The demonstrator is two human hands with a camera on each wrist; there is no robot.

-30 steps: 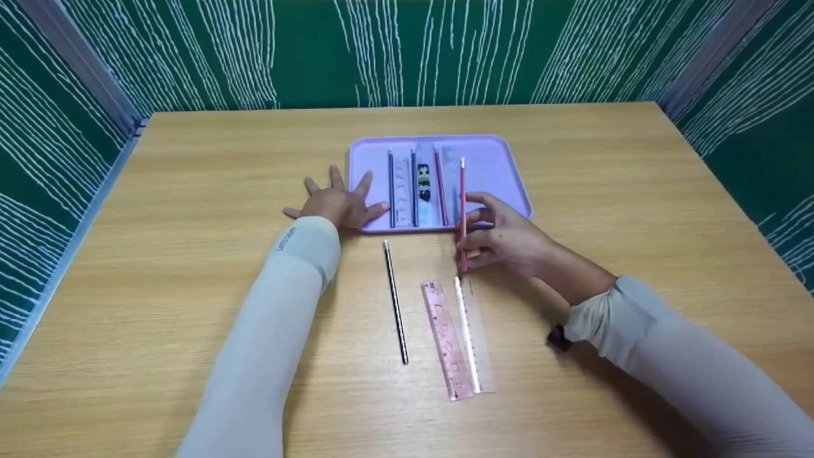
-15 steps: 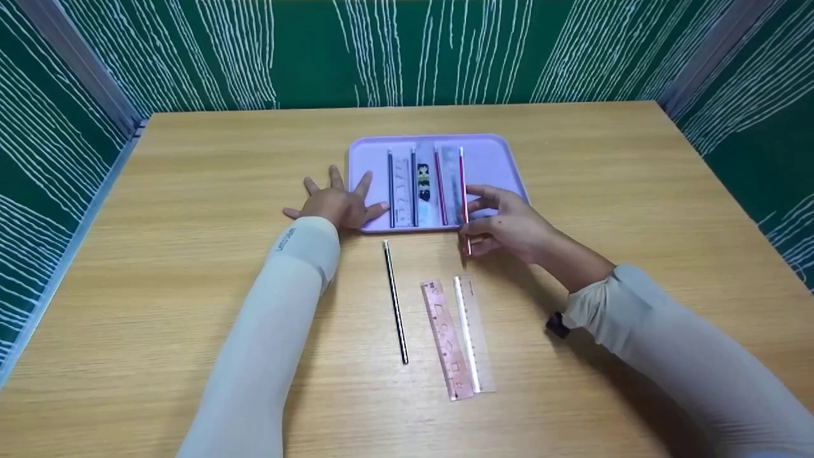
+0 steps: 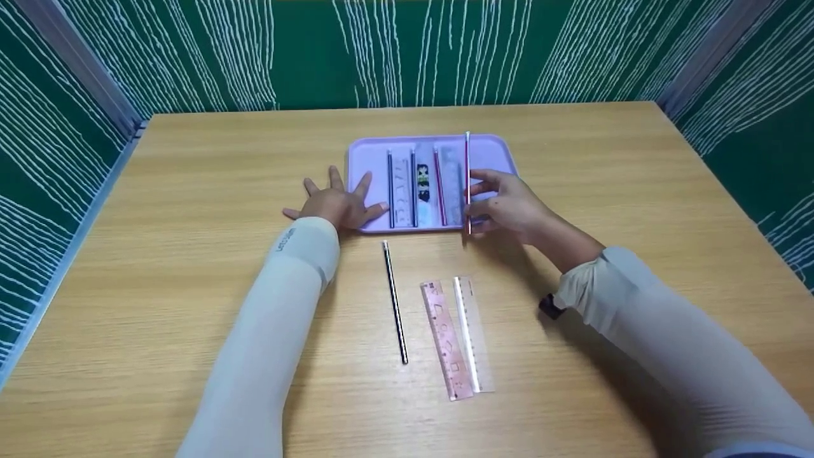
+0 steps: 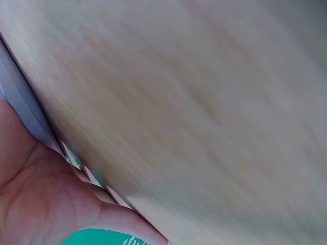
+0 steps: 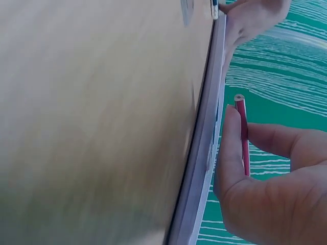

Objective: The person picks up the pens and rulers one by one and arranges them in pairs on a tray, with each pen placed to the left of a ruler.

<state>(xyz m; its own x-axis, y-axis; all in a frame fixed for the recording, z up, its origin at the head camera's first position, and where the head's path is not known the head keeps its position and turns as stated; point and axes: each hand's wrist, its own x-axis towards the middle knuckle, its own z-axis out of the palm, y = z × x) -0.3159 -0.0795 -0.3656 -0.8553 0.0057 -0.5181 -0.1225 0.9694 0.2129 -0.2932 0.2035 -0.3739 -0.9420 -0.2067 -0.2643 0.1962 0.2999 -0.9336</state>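
Observation:
My right hand [image 3: 509, 207] pinches a red pencil [image 3: 468, 165] between thumb and fingers over the right part of a purple tray [image 3: 375, 145]. In the right wrist view the pencil [image 5: 244, 132] shows its flat end above the thumb. With fingers spread, my left hand [image 3: 336, 205] rests at the tray's left edge, thumb over the rim. Inside the tray, left to right, lie a dark pencil [image 3: 391, 187], a clear ruler [image 3: 401, 191], another dark pencil [image 3: 414, 187], a ruler with a dark cartoon print [image 3: 423, 181], a red pencil [image 3: 440, 187] and a clear ruler [image 3: 452, 184].
On the wooden table [image 3: 191, 286], in front of the tray, lie a black striped pencil [image 3: 395, 302], a pink ruler [image 3: 447, 340] and a clear ruler [image 3: 474, 334]. Green walls with white streaks [image 3: 407, 51] stand behind and at both sides.
My right hand has carried the red pencil away from me, from in front of the tray to over its right part. My left hand stays where it was.

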